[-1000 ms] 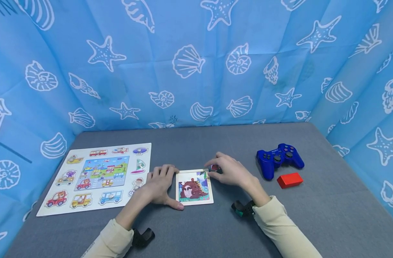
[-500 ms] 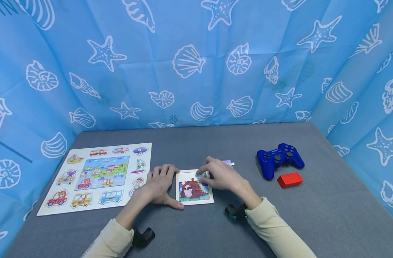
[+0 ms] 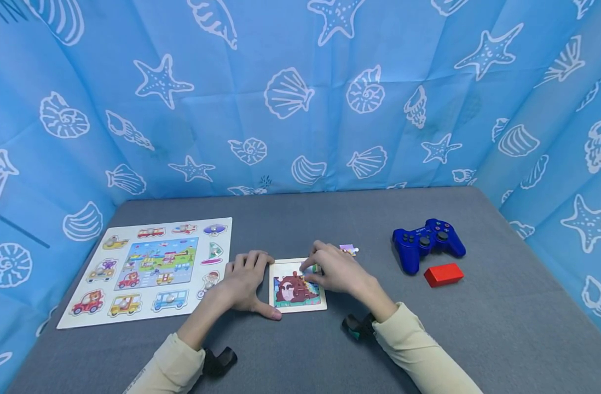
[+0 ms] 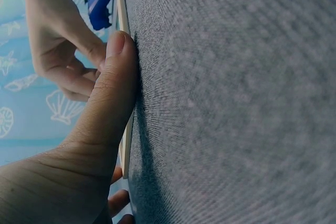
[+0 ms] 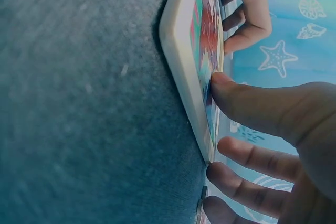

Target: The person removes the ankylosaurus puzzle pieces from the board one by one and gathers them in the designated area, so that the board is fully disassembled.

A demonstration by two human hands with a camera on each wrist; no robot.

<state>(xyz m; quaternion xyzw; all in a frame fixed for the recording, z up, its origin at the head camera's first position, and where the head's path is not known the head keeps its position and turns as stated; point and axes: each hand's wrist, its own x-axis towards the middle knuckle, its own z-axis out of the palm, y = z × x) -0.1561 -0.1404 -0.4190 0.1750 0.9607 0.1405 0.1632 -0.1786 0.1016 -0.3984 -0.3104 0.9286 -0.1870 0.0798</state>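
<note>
A small square jigsaw puzzle tray point(image 3: 296, 309) with a pale wooden rim lies mid-table. Its picture shows a brown animal, and bare tray shows at the upper left. My left hand point(image 3: 246, 284) holds the tray's left side, thumb at the near corner, fingers at the far one. My right hand point(image 3: 337, 268) reaches over the right rim. Its thumb and index finger pinch at a puzzle piece point(image 3: 317, 269) in the upper right, mostly covered by the hand. In the right wrist view the thumb point(image 5: 223, 85) rests on the picture surface, the other fingers loosely bent beside the rim.
Just behind my right hand lies a loose purple puzzle piece point(image 3: 348, 249). A large vehicle puzzle board point(image 3: 182, 320) lies on the left. To the right are a blue game controller point(image 3: 426, 243) and a red block point(image 3: 443, 274). A blue shell-print curtain point(image 3: 300, 137) encloses the table.
My right hand has moved left from beyond the tray's far right corner onto its upper right part. The loose purple piece behind it has come into view. My left hand stays put.
</note>
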